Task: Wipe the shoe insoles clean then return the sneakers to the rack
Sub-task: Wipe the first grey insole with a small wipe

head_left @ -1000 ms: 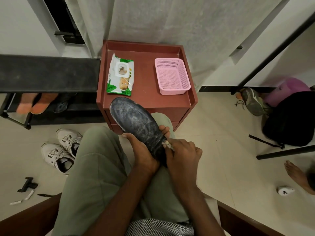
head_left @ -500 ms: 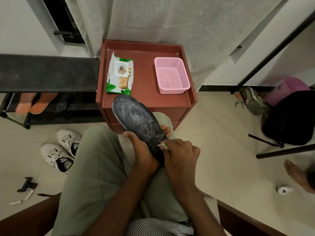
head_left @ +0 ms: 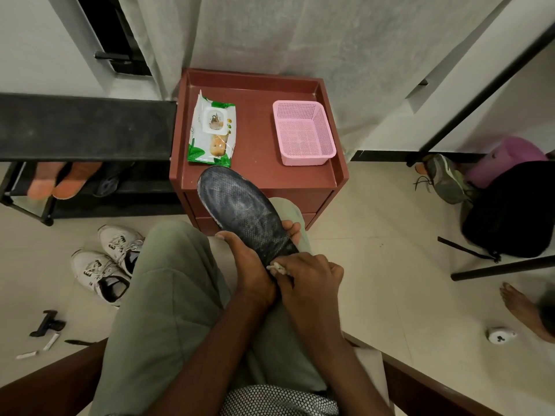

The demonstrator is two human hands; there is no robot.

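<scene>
A dark grey insole point(head_left: 240, 208) with pale scuffs points up and away from my lap. My left hand point(head_left: 250, 262) grips its heel end, thumb on one side and fingers curled round the other. My right hand point(head_left: 306, 280) pinches a small bunched white wipe point(head_left: 276, 268) against the insole's heel. Two white sneakers point(head_left: 105, 265) lie on the floor to my left. The black shoe rack point(head_left: 84, 127) stands at the left, with orange soles on its lower shelf.
A red-brown cabinet point(head_left: 336, 175) just ahead carries a pack of wet wipes point(head_left: 211, 130) and a pink basket point(head_left: 303, 130). A black bag point(head_left: 513, 211), a grey-green shoe point(head_left: 444, 178) and another person's bare foot point(head_left: 522, 307) are on the right. Small items lie on the floor at left.
The insole has tipped slightly further up toward the cabinet, and my right hand with the wipe has slid a little along its heel end. My left hand keeps its grip.
</scene>
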